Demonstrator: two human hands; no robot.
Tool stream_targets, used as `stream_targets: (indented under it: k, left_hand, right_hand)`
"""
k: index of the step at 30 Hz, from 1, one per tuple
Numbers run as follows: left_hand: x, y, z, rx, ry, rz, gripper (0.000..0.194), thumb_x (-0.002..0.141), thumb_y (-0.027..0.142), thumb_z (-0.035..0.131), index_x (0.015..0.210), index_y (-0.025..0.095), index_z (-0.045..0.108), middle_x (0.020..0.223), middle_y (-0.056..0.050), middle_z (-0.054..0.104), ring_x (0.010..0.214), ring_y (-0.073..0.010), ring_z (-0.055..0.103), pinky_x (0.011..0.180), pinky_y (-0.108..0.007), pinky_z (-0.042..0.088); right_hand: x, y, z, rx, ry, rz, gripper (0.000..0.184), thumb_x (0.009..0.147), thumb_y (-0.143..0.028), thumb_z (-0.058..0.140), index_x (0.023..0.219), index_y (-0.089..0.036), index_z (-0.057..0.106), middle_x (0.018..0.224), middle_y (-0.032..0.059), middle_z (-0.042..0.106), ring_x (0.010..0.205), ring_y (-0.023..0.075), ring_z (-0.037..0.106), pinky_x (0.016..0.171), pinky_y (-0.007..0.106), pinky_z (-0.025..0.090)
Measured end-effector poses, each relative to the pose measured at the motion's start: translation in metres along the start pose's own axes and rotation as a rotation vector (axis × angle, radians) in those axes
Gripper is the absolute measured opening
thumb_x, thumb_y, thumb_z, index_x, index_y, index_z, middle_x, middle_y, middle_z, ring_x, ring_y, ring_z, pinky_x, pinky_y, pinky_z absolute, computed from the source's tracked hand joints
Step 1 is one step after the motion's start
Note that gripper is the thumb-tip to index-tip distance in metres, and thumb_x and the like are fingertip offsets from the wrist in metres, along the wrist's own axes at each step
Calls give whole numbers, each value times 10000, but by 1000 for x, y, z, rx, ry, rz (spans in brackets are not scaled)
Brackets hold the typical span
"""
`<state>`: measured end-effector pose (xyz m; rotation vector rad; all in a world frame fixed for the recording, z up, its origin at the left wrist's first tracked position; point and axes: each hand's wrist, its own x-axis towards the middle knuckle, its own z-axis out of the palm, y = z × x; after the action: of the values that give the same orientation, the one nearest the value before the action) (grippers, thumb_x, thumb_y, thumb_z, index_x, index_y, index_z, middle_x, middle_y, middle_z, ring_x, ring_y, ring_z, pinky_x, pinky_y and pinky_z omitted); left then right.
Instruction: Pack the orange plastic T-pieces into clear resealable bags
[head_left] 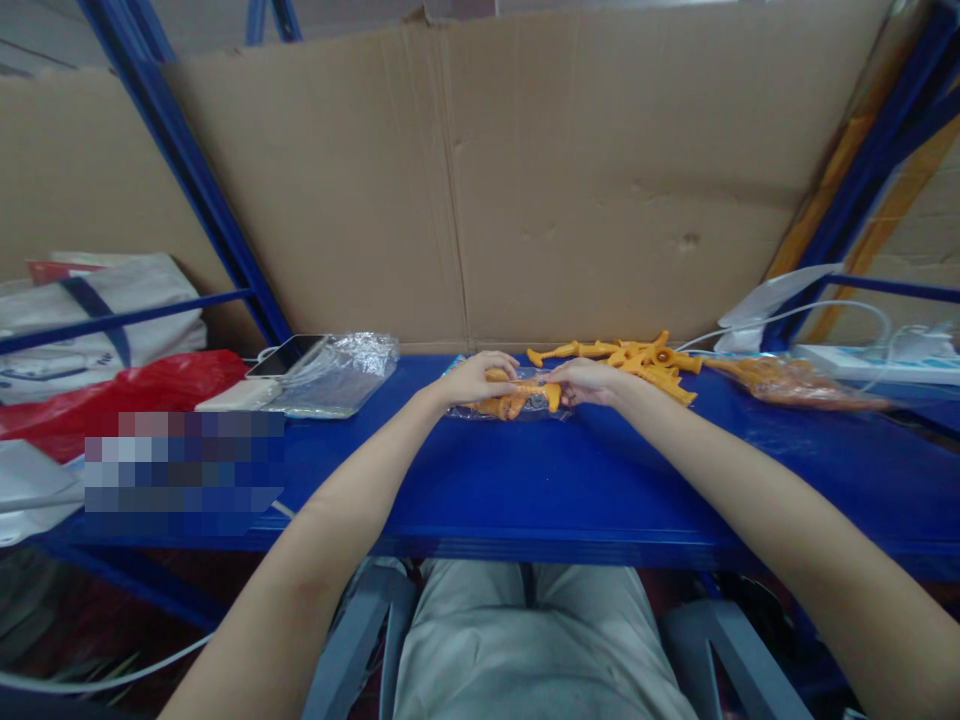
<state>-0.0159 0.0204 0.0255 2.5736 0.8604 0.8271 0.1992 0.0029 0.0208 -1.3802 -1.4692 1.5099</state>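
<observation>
Both my hands meet at the back of the blue shelf (525, 480). My left hand (472, 378) and my right hand (585, 381) are closed on a clear plastic bag with orange plastic toy parts (517, 398) in it, one hand at each end. The bag rests on the shelf surface. Just behind my right hand lies a loose pile of orange toy parts (637, 362). Further right lies another clear bag filled with orange parts (795, 382).
A stack of clear plastic bags (341, 375) and a phone (289, 353) lie at the left. A red bag (112, 400) and a white bag (82, 310) sit further left. A white power strip with cables (870, 362) is at the right. Cardboard (525, 180) walls the back.
</observation>
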Motion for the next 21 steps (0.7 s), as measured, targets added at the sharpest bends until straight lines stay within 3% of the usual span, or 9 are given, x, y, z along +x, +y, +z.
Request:
stream_targets:
  k: [5,12,17,21]
  left_hand:
    - [2,1,5,63,27,30,46,744,188,640,706,193,665,1038,-49,686,1077,-191,583,1010,-386,389]
    - [6,3,5,-41,128,-48,64,751,219,643,718,183,685,1049,-66,690,1063,-197,596,998,-393,405]
    - [6,3,5,-91,148,-30,67,737,237,668,707,182,691,1028,-62,696,1047,-193,604,997,-390,403]
    - [5,3,6,-113,151,-23,77,739,246,665,712,181,694,1019,-63,700,1035,-193,611,993,-387,404]
  right_hand:
    - [4,2,-4,65,-62,32,97,875,-127,563,780,-106,570,525,-8,577,349,37,460,356,135,390]
    - [4,5,-6,181,-133,-82,185,913,-87,470,751,-124,551,536,-20,576,384,37,479,426,132,437]
    - [6,10,-2,165,-215,-107,108,882,-68,519,798,-116,567,570,-8,612,412,48,510,448,143,465]
    - [11,11,2,160,-85,-50,123,860,-48,542,753,-102,568,542,16,613,434,65,546,462,156,486]
